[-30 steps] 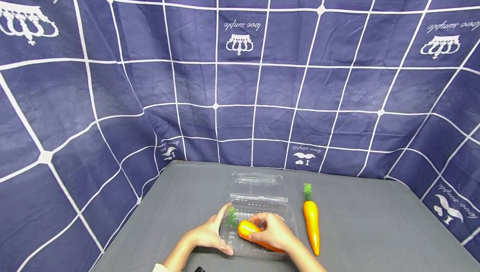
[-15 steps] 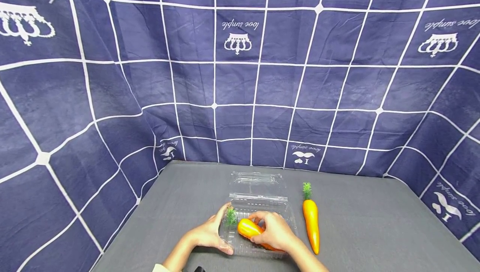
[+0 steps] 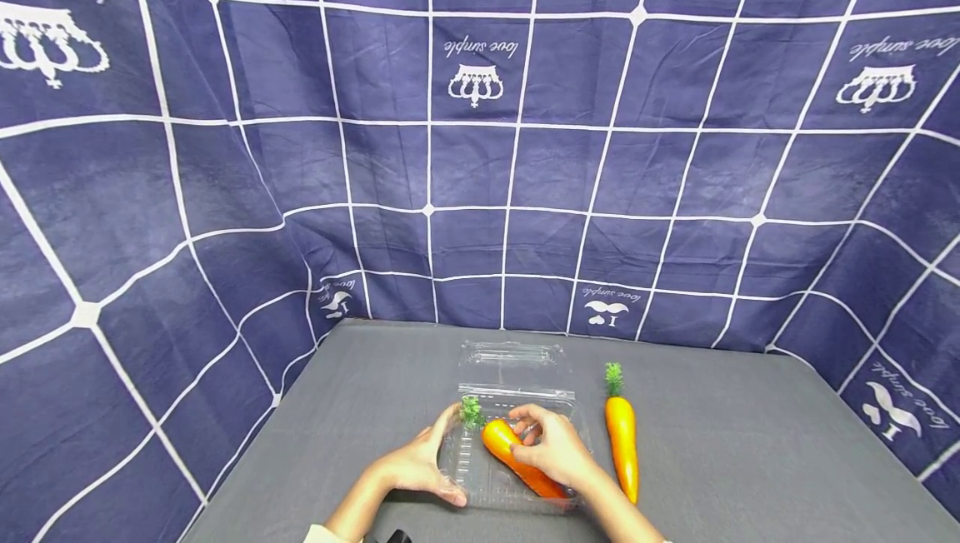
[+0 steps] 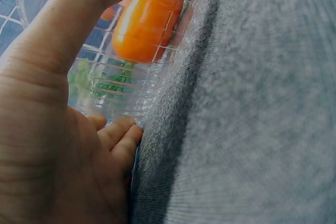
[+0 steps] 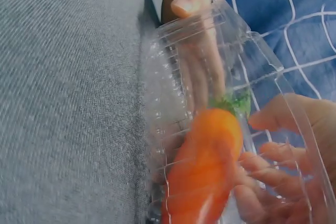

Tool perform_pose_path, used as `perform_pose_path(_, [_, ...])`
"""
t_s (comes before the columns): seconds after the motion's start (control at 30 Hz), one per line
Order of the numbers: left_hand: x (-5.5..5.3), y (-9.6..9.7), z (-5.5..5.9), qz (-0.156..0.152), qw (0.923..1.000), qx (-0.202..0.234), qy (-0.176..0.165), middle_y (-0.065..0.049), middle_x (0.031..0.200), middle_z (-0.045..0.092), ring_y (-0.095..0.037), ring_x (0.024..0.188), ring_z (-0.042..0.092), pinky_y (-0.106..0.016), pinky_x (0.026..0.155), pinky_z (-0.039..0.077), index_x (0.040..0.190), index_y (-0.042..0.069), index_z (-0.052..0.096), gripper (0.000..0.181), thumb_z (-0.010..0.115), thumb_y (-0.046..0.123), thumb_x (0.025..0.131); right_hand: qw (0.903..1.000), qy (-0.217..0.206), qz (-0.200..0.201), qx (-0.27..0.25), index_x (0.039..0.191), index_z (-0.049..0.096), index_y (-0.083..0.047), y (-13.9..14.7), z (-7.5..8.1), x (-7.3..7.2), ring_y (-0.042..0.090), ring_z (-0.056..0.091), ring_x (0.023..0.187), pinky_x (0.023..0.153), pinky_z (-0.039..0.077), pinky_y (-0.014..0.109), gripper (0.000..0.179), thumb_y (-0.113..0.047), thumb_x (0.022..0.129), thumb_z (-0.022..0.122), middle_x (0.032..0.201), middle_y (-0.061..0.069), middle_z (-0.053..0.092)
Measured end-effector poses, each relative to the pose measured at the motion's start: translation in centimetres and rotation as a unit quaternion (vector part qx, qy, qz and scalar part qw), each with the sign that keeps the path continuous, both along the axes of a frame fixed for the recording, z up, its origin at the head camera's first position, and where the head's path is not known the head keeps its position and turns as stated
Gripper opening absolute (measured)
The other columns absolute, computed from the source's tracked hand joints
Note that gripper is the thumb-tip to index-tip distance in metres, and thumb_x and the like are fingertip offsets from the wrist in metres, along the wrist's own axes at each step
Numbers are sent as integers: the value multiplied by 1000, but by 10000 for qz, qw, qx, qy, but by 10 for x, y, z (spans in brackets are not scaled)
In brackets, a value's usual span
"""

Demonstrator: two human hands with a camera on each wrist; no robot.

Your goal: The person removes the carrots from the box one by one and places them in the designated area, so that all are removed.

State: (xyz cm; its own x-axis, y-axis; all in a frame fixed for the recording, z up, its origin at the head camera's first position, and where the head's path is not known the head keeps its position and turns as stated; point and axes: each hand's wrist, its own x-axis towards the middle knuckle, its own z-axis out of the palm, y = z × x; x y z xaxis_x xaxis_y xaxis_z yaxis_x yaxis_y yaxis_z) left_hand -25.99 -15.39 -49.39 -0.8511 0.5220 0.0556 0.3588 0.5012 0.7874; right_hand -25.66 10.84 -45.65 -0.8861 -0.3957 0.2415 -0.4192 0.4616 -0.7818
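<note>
In the head view, a toy carrot [image 3: 502,440] with a green leafy top lies slanted in the base of a clear plastic clamshell container [image 3: 480,489]. My left hand [image 3: 418,464] spans the container's left side, thumb at the near corner and fingers towards the far one. Its fingers [image 4: 123,140] lie straight against the wall in the left wrist view. My right hand [image 3: 558,447] is over the base, thumb on the carrot's side and fingertips lifted beside its thick end. The right wrist view shows these fingers [image 5: 273,166] spread beside the carrot, through the plastic.
The container's lid [image 3: 513,364] lies folded back behind the base. A second toy carrot [image 3: 622,439] lies to the right on the grey tabletop [image 3: 720,443], leafy top pointing away. A blue checked cloth [image 3: 570,168] hangs behind and at the sides.
The carrot in the container has turned, its leafy end shifting away from me. My right fingers have come off it and opened up. The left hand stays in place.
</note>
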Motion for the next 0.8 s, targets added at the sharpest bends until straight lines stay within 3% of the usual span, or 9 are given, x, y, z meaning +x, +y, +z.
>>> perform_pose_path(0.17, [2, 0, 1, 2, 10000, -1, 45, -21, 149, 35, -38, 134, 32, -59, 106, 27, 153, 6, 13, 129, 96, 32, 57, 9991, 198, 111, 370, 111, 67, -2, -4, -1, 1, 13, 59, 71, 60, 46, 23, 42, -13, 73, 83, 90, 2, 66])
perform_pose_path(0.5, [1, 0, 1, -56, 9999, 30, 86, -22, 150, 33, -39, 135, 31, -61, 106, 25, 153, 6, 14, 128, 95, 32, 57, 9907, 737, -58, 1142, 106, 70, -10, -9, -6, -1, 4, 55, 65, 57, 42, 24, 41, -19, 69, 86, 85, -4, 63])
perform_pose_path(0.67, [0, 0, 1, -23, 10000, 32, 57, -22, 151, 33, -39, 136, 30, -62, 107, 24, 153, 6, 14, 128, 95, 32, 57, 9865, 704, -78, 1477, 110, 70, -13, -9, -7, -1, 10, 59, 71, 60, 44, 29, 47, -23, 67, 86, 84, -6, 66])
perform_pose_path(0.8, [0, 0, 1, -20, 10000, 42, 22, -21, 151, 33, -39, 135, 30, -62, 107, 24, 154, 7, 13, 129, 95, 32, 57, 9896, 464, 2, 1359, 114, 68, -12, -8, -7, -2, 12, 61, 71, 61, 46, 31, 52, -22, 67, 86, 84, -4, 68])
